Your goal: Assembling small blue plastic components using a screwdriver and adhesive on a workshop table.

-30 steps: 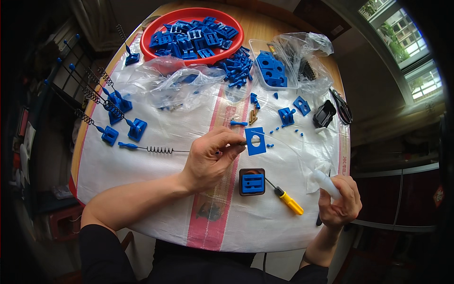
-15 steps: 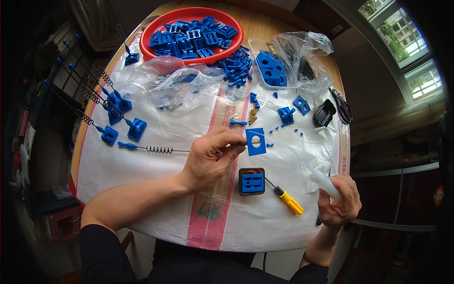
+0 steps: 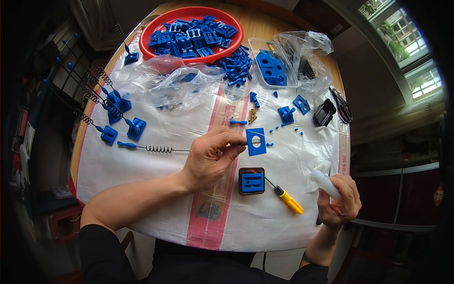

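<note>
My left hand [image 3: 213,154] is closed in a pinch at the left edge of a flat blue plate [image 3: 257,149] with a round hole. A slim dark piece shows between fingertips and plate; I cannot make out what it is. A thin black wire with a coil spring [image 3: 160,149] and blue end runs in behind this hand. My right hand [image 3: 339,201] is wrapped round a translucent white squeeze bottle [image 3: 326,183], with white tissue at its neck. Its long thin clear tube reaches left to the plate. Between the hands sits a dark square holder [image 3: 251,192] with a slotted blue block [image 3: 253,181].
A yellow-handled screwdriver [image 3: 292,203] lies beside the holder. Farther back are a red tray [image 3: 143,45] of blue parts, a clear box [image 3: 279,86], plastic bags [image 3: 189,85], brass pins [image 3: 253,113], a black container [image 3: 324,112] and scissors [image 3: 343,108]. Spring-wire assemblies [image 3: 109,136] stand at left.
</note>
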`<move>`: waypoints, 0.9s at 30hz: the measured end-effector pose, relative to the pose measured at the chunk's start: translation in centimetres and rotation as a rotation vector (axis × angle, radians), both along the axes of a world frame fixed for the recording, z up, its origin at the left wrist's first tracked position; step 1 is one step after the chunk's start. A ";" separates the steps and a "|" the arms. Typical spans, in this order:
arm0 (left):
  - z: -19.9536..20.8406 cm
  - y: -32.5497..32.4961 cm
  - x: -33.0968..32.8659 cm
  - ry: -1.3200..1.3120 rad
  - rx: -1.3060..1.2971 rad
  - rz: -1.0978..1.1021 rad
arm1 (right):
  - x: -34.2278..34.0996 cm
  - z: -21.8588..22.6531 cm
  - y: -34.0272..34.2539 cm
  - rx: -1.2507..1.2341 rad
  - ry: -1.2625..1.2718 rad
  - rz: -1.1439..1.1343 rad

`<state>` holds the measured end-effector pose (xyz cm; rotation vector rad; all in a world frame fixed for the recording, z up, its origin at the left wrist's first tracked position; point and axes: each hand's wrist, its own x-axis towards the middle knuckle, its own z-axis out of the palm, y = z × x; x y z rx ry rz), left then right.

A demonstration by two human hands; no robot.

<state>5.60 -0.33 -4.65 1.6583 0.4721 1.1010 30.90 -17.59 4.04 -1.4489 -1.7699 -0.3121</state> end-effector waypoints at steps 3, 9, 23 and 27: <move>-0.1 0.0 0.0 -0.001 0.004 0.005 | 0.0 0.0 0.0 -0.001 -0.003 0.000; 0.1 -0.1 0.0 0.002 -0.017 0.002 | 0.1 -0.1 -0.1 0.019 0.006 -0.009; -0.3 0.0 -0.2 -0.059 -0.069 -0.006 | 1.0 0.0 -0.6 0.000 0.030 -0.044; -0.4 0.0 -0.2 -0.065 -0.059 -0.006 | 1.0 0.0 -0.5 -0.004 0.029 -0.049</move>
